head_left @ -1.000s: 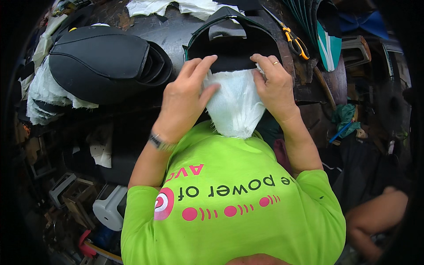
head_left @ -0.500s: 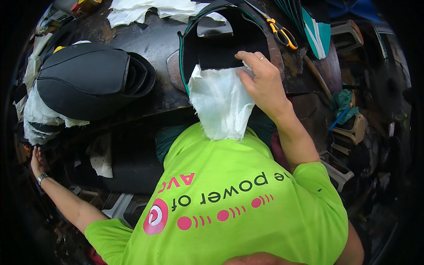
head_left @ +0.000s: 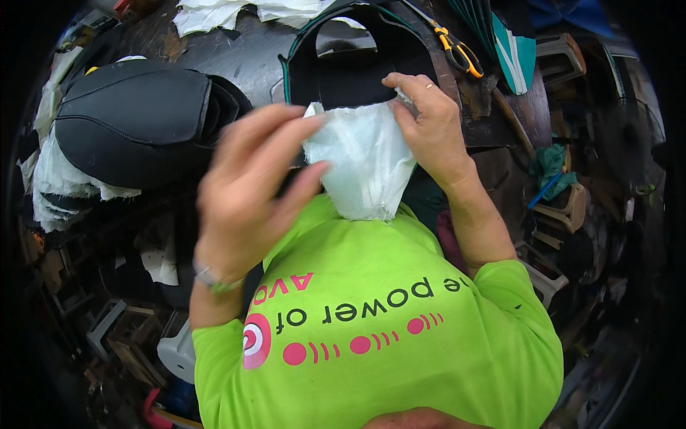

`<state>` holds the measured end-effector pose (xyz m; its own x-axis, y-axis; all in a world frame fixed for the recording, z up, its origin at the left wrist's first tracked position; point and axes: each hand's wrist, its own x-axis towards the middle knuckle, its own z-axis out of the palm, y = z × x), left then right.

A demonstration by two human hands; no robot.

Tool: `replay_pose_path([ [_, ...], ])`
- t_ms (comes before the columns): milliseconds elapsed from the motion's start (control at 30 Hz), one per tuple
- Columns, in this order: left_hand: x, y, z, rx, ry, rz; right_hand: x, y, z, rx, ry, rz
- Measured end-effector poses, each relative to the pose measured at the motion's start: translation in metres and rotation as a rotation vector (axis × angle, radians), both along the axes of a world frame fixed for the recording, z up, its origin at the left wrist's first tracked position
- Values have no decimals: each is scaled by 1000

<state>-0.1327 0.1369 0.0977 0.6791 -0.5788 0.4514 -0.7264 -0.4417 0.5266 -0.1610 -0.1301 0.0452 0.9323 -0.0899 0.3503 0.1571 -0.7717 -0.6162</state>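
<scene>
My right hand (head_left: 432,118) pinches the upper right corner of a frayed white cloth piece (head_left: 361,161), its thumb and fingers closed on the edge. The cloth hangs down in front of my green shirt. My left hand (head_left: 250,189), blurred by motion, has its thumb and fingers apart beside the cloth's upper left corner; whether it touches the cloth I cannot tell. Just behind the cloth stands a black curved piece with teal edging (head_left: 286,79) and an arched opening, its lower part covered by the cloth.
Nested black stitched shells (head_left: 132,118) sit at the left, over white cloth scraps (head_left: 61,175). More white cloth (head_left: 207,18) lies at the back of the dark table (head_left: 204,50). Orange-handled scissors (head_left: 459,53) and teal-and-black pieces (head_left: 513,57) lie at the right, near plastic stools (head_left: 561,57).
My left hand has swung in from the far left, below the cloth scraps, to the cloth's upper left corner. The right hand keeps its pinch, and the cloth has shifted only slightly.
</scene>
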Motion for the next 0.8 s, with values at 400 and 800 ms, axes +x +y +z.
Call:
replay_pose_path([
  [400, 12, -37, -38, 271, 278, 338, -12, -15, 1, -79, -201, 336],
  [800, 7, -52, -30, 86, 100, 57, -14, -12, 12, -43, -44, 54],
])
